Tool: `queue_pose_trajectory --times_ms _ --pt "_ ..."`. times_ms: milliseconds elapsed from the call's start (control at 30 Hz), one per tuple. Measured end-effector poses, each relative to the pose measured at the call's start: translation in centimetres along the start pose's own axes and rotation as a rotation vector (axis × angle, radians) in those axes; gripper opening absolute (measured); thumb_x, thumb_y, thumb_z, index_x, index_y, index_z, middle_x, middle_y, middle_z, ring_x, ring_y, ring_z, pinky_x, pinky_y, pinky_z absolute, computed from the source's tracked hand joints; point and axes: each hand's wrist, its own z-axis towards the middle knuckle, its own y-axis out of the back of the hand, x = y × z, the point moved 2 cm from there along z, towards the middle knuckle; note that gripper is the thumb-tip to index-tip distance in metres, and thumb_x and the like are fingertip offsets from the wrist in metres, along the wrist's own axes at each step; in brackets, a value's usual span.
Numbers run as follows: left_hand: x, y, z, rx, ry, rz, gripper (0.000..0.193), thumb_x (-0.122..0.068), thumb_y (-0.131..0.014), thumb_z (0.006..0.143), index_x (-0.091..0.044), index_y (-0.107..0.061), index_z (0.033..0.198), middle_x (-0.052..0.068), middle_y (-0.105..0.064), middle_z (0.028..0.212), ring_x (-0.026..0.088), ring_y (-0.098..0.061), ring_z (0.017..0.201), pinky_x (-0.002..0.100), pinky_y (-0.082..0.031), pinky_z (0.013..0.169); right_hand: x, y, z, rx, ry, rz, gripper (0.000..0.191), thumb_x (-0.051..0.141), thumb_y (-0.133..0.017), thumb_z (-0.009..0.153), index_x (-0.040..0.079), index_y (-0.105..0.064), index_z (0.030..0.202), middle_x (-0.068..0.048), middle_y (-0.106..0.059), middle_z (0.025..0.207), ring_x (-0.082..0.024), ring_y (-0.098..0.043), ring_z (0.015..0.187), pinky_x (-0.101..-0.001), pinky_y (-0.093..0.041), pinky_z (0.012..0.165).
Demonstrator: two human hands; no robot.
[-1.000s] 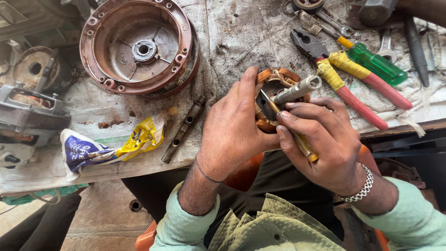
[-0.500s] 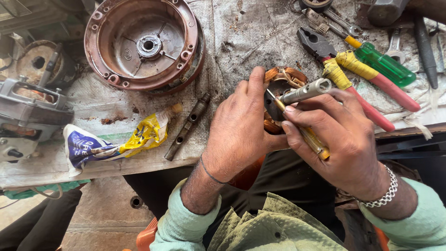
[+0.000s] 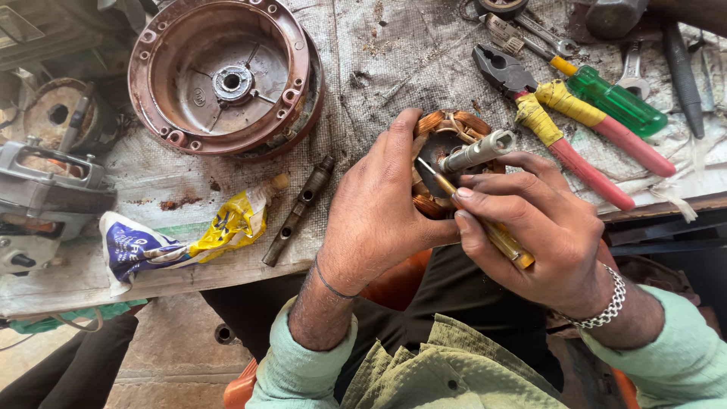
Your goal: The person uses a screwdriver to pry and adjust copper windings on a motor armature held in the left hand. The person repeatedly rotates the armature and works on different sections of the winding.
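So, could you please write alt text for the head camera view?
Left hand grips a copper-wound motor stator at a cluttered workbench; right hand pokes a yellow-handled screwdriver into it. Red-handled pliers and a round rusty motor cover lie nearby.

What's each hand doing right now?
Left hand: closed around the copper-wound stator.
Right hand: closed on a yellow-handled screwdriver, tip in the stator.

You work amid a rust-brown motor housing point(image 3: 223, 76), copper-orange windings point(image 3: 447, 125), red pliers point(image 3: 556, 125) with yellow-taped handles, a green-handled screwdriver point(image 3: 609, 100), a yellow-and-blue wrapper point(image 3: 182, 236) and your pale green sleeves point(image 3: 303, 371).
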Motion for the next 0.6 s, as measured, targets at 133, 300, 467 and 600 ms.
queue_pose_trajectory --times_ms 133,300,467,600 --pt "-0.1 0.1 -0.1 -0.003 0.005 -0.005 0.116 -0.039 -0.095 0.061 0.006 -0.034 0.150 0.023 -0.061 0.129 0.038 -0.065 0.120 0.045 -0.054 0.100 -0.1 -0.2 -0.2 0.011 -0.012 -0.018 0.020 0.007 -0.080 0.087 0.002 -0.069 0.103 -0.013 -0.073 0.103 -0.030 -0.073 0.100 -0.0495 -0.056 0.101" --pt "0.0 0.0 0.1 0.021 0.038 0.009 0.120 -0.039 -0.095 0.058 0.007 -0.033 0.150 0.023 -0.062 0.126 0.038 -0.065 0.118 0.045 -0.054 0.098 -0.5 -0.1 -0.3 0.045 0.012 -0.013 0.023 0.008 -0.081 0.089 0.003 -0.069 0.107 -0.012 -0.073 0.108 -0.029 -0.073 0.106 -0.0489 -0.055 0.105" --pt "0.0 0.0 0.0 0.014 0.027 0.006 0.121 -0.042 -0.096 0.059 0.006 -0.033 0.151 0.022 -0.062 0.127 0.038 -0.065 0.118 0.045 -0.054 0.099 -0.7 0.1 0.0 0.050 0.023 0.001 0.022 0.006 -0.081 0.086 0.002 -0.069 0.105 -0.013 -0.072 0.103 -0.030 -0.073 0.102 -0.0500 -0.055 0.101" --pt "0.0 -0.1 0.1 0.018 0.035 0.011 0.123 -0.044 -0.096 0.057 0.007 -0.033 0.150 0.023 -0.062 0.128 0.038 -0.064 0.120 0.045 -0.053 0.099 -0.8 0.4 0.7 0.052 0.067 -0.007 0.022 0.007 -0.083 0.084 0.001 -0.071 0.101 -0.012 -0.074 0.101 -0.029 -0.072 0.100 -0.0484 -0.055 0.098"
